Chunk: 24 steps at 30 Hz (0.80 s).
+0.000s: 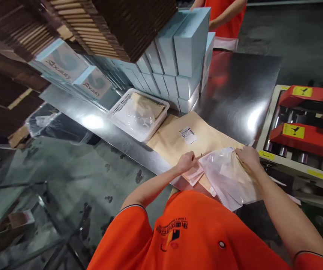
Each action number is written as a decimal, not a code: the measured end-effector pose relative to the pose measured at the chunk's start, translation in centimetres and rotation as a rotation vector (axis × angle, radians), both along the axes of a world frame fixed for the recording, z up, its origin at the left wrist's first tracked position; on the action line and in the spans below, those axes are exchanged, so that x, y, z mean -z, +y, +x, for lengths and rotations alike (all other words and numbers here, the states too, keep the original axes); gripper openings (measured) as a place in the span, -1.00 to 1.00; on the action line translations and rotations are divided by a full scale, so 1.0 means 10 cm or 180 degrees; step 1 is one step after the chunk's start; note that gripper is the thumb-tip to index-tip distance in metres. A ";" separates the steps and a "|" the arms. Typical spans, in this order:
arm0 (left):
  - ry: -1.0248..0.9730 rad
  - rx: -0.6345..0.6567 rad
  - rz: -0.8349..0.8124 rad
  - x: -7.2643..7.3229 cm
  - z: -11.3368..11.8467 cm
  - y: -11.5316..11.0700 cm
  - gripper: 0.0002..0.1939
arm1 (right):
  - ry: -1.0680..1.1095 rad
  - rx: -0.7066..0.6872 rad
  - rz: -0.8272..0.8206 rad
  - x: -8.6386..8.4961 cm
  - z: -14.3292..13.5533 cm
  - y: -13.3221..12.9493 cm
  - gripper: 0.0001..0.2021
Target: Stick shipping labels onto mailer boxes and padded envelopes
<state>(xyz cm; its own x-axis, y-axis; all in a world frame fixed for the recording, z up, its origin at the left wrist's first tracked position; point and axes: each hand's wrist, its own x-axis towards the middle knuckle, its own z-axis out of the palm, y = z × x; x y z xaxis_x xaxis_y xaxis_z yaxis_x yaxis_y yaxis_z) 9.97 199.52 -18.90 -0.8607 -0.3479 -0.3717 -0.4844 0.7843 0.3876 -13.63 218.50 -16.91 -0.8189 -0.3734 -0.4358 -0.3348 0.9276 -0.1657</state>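
Closed around the upper right edge of a translucent plastic bag (229,176) is my right hand (248,155), at the table's front edge. Brownish paper shows through the bag. My left hand (187,162) is closed at the bag's left side, over pink-white sheets (194,173); what exactly its fingers grip is too small to tell. Beneath and beyond both hands lies a large tan envelope (172,140) bearing a white printed label (188,135).
A white basket (143,135) with a plastic-wrapped packet stands left of the envelope. Behind it are stacked light-blue boxes (189,56) and brown cardboard (138,22). A roller conveyor (302,161) with red parts runs at the right. Another person in orange (230,22) stands across the metal table (242,82).
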 end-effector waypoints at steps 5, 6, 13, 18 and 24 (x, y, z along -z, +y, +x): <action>0.0599 -0.0628 0.0307 -0.15 -0.21 0.32 -0.89 | -0.0223 0.0035 -0.0631 -0.11 0.20 -0.11 -0.72; 0.0690 -0.0647 0.0404 -0.17 -0.25 0.39 -0.91 | -0.0369 0.0030 -0.0801 -0.10 0.28 -0.16 -0.72; 0.0431 -0.0443 0.0434 -0.17 -0.30 0.61 -0.92 | -0.1289 -0.0029 -0.1309 0.17 0.57 -0.46 -0.83; 0.0029 -0.0561 0.0045 -0.14 0.00 0.50 -0.88 | -0.1690 -0.0267 -0.1411 0.16 0.58 -0.53 -0.85; 0.0410 -0.0179 0.0393 -0.06 0.27 0.55 -0.90 | -0.1665 -0.0644 -0.1420 0.11 0.77 -0.95 -0.90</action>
<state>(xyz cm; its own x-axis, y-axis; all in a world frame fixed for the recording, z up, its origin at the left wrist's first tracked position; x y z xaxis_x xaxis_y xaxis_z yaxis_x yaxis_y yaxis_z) 12.69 205.03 -18.34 -0.8844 -0.3554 -0.3025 -0.4662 0.7001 0.5408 -5.88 208.99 -18.02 -0.4403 -0.7300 -0.5227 -0.2661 0.6621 -0.7006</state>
